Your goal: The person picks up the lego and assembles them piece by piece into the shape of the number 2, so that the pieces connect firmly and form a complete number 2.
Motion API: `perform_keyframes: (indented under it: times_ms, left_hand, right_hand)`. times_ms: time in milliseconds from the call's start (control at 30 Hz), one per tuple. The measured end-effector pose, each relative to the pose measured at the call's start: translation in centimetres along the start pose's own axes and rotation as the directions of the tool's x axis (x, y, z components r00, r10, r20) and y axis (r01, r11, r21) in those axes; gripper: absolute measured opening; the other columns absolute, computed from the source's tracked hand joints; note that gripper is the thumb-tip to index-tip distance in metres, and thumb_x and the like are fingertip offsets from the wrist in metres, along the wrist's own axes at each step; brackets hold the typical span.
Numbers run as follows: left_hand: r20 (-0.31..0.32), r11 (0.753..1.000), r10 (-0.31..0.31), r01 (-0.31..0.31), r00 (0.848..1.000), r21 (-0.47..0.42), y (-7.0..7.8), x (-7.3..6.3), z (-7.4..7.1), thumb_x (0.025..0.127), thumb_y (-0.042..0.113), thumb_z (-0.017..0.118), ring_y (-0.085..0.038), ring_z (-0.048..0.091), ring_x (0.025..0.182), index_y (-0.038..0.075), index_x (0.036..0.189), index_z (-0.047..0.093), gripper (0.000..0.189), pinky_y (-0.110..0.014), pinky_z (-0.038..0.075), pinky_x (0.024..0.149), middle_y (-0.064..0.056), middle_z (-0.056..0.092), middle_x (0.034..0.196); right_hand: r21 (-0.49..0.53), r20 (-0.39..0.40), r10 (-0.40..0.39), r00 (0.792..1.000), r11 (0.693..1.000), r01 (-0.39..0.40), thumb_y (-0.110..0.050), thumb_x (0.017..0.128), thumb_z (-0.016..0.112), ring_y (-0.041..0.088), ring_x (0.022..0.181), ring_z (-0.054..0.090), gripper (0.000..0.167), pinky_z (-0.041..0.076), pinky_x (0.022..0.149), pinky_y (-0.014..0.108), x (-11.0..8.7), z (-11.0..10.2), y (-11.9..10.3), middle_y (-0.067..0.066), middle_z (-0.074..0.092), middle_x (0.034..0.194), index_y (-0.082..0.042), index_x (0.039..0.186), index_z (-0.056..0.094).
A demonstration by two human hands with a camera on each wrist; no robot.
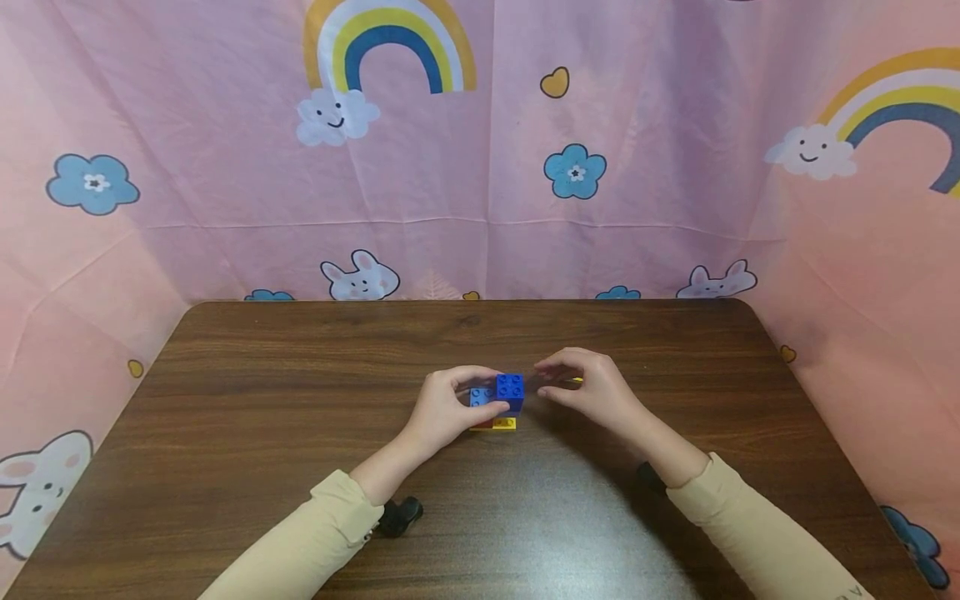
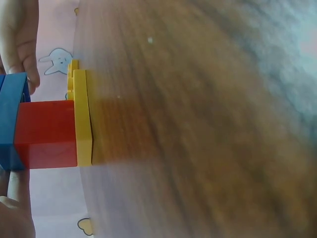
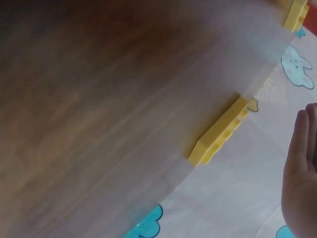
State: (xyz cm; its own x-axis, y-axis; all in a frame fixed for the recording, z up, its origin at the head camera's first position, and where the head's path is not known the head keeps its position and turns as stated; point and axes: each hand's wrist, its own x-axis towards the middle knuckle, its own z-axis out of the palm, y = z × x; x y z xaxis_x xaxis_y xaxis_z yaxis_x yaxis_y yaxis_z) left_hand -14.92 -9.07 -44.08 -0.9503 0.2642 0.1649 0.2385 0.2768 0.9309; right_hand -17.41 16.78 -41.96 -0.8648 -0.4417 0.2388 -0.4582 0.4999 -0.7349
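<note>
Near the middle of the table, my left hand [image 1: 447, 410] pinches a dark blue brick [image 1: 510, 388] with four-stud top between thumb and fingers. That brick stands on a small stack. Below and left of it shows a lighter blue brick [image 1: 477, 394]; under this, in the left wrist view, come a red brick [image 2: 47, 134] and a yellow plate [image 2: 83, 119] on the tabletop. Just right of the stack hovers my right hand [image 1: 596, 390], fingers loosely bent, thumb apart, nothing visible between them. A yellow brick [image 3: 220, 131] lies on the table below it, mostly hidden in the head view.
The wooden table [image 1: 300, 350] ends at a pink cloth backdrop [image 1: 450, 183] with rainbows and rabbits. A black object [image 1: 400, 517] shows beside my left cuff, and another dark piece [image 1: 649, 477] by my right forearm.
</note>
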Motion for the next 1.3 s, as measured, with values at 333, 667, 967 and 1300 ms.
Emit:
perform_keyframes:
  times_ms: [333,667,967,1300]
  left_hand:
    - [0.010,1.000,-0.017,0.017,1.000,-0.008,0.0,0.0,-0.1,0.085,0.013,0.091,-0.030,0.075,0.113,0.006,0.120,0.079,0.037,-0.044,0.064,0.099,-0.014,0.078,0.124]
    - [0.017,1.000,-0.027,0.027,0.999,-0.008,0.0,0.0,-0.1,0.086,0.015,0.091,-0.030,0.075,0.115,0.007,0.120,0.079,0.037,-0.046,0.064,0.100,-0.014,0.078,0.125]
    - [0.021,1.000,-0.025,0.025,0.999,-0.012,0.0,0.1,-0.1,0.085,0.014,0.091,-0.030,0.075,0.113,0.006,0.119,0.079,0.037,-0.044,0.064,0.098,-0.015,0.078,0.124]
    - [0.024,1.000,-0.025,0.025,0.999,-0.009,-0.1,0.1,-0.2,0.085,0.012,0.090,-0.030,0.075,0.113,0.005,0.120,0.078,0.037,-0.044,0.064,0.098,-0.016,0.077,0.125]
  right_hand:
    - [-0.050,-0.030,0.037,0.999,0.998,-0.039,-0.005,0.088,0.087,0.029,0.100,0.077,0.032,0.065,0.092,0.049,0.8,-1.3,0.9,0.014,0.080,0.111,0.001,0.118,0.077]
    - [-0.067,-0.035,0.089,0.995,0.994,-0.091,-0.004,0.090,0.085,0.032,0.102,0.076,0.033,0.065,0.093,0.051,1.5,-2.4,1.3,0.015,0.078,0.113,0.001,0.121,0.076]
    - [-0.078,-0.034,0.116,0.993,0.990,-0.118,-0.005,0.089,0.086,0.032,0.105,0.076,0.035,0.064,0.094,0.051,1.7,-3.3,2.4,0.015,0.078,0.117,-0.002,0.122,0.076]
    - [-0.066,0.002,0.154,0.988,0.986,-0.154,-0.004,0.090,0.084,0.035,0.109,0.075,0.036,0.064,0.095,0.052,1.6,-3.9,3.7,0.018,0.077,0.120,0.000,0.124,0.074]
